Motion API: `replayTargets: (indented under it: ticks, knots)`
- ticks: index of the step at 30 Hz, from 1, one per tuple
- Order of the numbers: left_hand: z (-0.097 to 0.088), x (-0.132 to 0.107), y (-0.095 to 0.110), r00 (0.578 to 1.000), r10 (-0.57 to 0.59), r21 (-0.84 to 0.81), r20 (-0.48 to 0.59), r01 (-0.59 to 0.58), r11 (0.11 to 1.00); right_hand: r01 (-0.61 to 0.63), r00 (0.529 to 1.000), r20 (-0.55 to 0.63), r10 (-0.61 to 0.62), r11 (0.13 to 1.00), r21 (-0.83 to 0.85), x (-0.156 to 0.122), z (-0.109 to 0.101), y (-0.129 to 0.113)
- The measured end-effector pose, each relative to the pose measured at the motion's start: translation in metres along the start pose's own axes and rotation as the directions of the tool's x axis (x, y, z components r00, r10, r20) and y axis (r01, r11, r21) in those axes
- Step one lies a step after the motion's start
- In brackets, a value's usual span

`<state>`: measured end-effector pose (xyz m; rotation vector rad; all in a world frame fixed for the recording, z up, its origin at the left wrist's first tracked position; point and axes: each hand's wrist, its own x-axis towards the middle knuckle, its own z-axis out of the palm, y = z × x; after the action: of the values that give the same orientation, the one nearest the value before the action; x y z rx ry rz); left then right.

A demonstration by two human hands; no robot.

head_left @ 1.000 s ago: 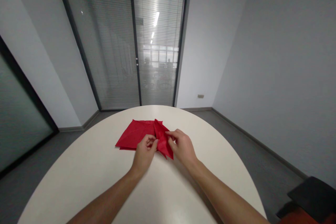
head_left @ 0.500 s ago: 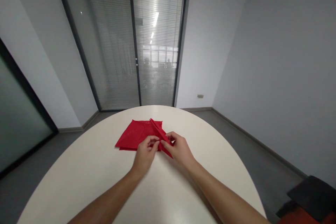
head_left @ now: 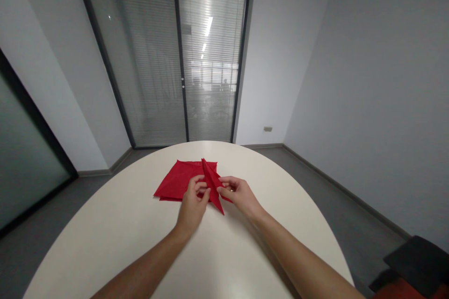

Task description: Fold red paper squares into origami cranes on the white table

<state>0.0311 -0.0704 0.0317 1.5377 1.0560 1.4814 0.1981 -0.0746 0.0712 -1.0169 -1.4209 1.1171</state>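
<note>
A narrow, pointed piece of folded red sheet (head_left: 212, 182) is held up between my two hands; I cannot tell whether it is paper or thin cloth. On its left side, my left hand (head_left: 193, 200) is closed, with thumb and fingers pinching the edge. My right hand (head_left: 240, 195) pinches the right side with the thumb and fingertips. One tip points down toward me and another points away. Behind and left of it, a larger red sheet (head_left: 175, 181) lies flat on the table, its layers slightly offset. My left hand covers part of its near edge.
The round white table (head_left: 210, 257) fills the lower middle. Past its far edge stand dark-framed glass doors (head_left: 184, 65) with blinds. A black and red chair (head_left: 421, 264) is at the lower right, and a wall socket (head_left: 267, 129) sits low on the wall.
The folded red piece has turned more upright, and its near tip has swung left and toward me. My right fingers have shifted along its edge. The flat red sheet has stayed put.
</note>
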Motion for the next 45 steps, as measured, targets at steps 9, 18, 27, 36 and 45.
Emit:
replayTargets:
  ticks: [9, 18, 27, 36, 45]
  knots:
    - [0.000, 0.001, 0.002, 1.000, -0.006, -0.027, -0.026, 0.006, 1.000, -0.056, 0.996, 0.072, 0.055, 0.998, 0.019, 0.000, -0.009, -0.003]
    - [-0.001, 0.001, -0.001, 1.000, -0.019, -0.054, -0.010, 0.018, 0.998, -0.075, 0.988, 0.140, 0.064, 0.994, 0.074, -0.001, -0.019, -0.009]
    - [-0.004, -0.005, 0.014, 0.994, -0.096, -0.165, 0.052, 0.103, 0.981, -0.027, 1.000, 0.007, 0.026, 0.991, 0.130, -0.001, -0.020, -0.014]
    - [0.000, -0.003, 0.014, 0.984, -0.102, -0.324, 0.146, 0.145, 0.935, -0.048, 0.999, 0.022, 0.045, 0.980, 0.191, -0.004, -0.014, -0.015]
    - [-0.001, -0.004, 0.022, 0.931, -0.152, -0.408, 0.333, 0.287, 0.867, -0.056, 0.995, 0.087, 0.041, 0.981, 0.184, 0.001, -0.017, -0.006]
